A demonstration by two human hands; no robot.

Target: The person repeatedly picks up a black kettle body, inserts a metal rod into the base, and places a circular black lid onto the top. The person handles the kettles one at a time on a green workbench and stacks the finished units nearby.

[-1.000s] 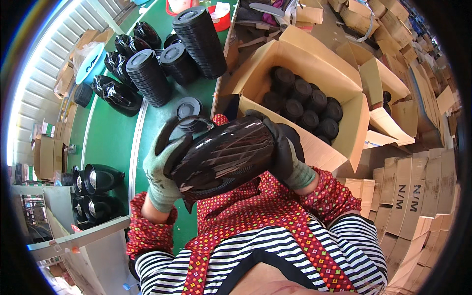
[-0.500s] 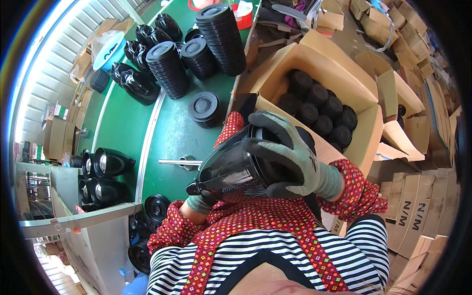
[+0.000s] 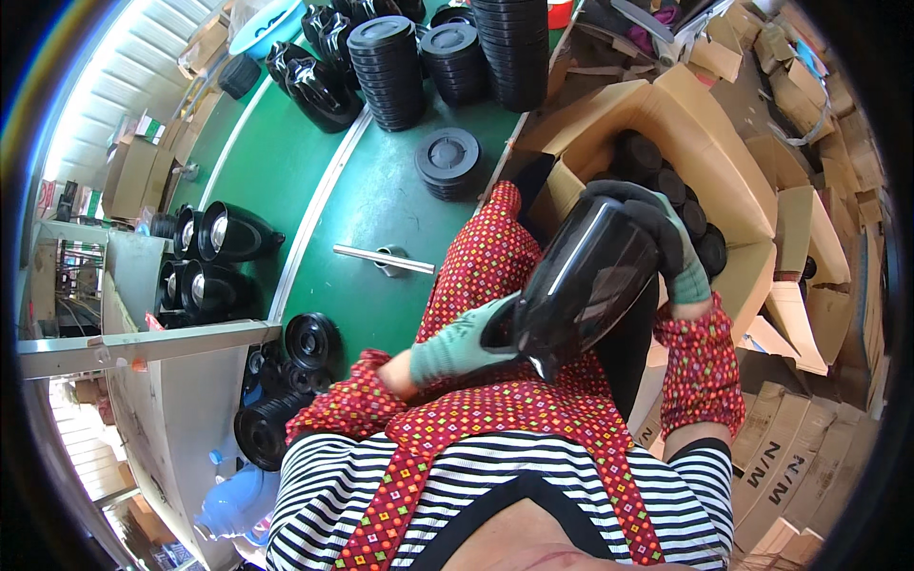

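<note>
A glossy black, bullet-shaped shell (image 3: 590, 271) lies tilted in front of my body, its wide end up and to the right, its narrow tip down and to the left. My right hand (image 3: 662, 228), in a green glove with black fingers, is wrapped over the wide end. Gloved likewise, my left hand (image 3: 476, 338) holds the shell near its narrow tip, with part of the fingers hidden behind it. Beyond the left hand, a metal bar (image 3: 384, 258) rests across a small ring-shaped fitting on the green table (image 3: 343, 305).
Stacks of black round lids (image 3: 386, 71) and upright black shells (image 3: 319, 90) stand at the table's far side; a short lid stack (image 3: 447, 162) sits nearer. More shells (image 3: 228, 233) lie at the left. An open carton (image 3: 733, 162) with black round pieces stands at right. A blue bottle (image 3: 238, 500) is lower left.
The shell has moved right and tipped more upright in my hands. My right hand has shifted onto its far end, and my left hand now shows near the tip. The whole view has shifted.
</note>
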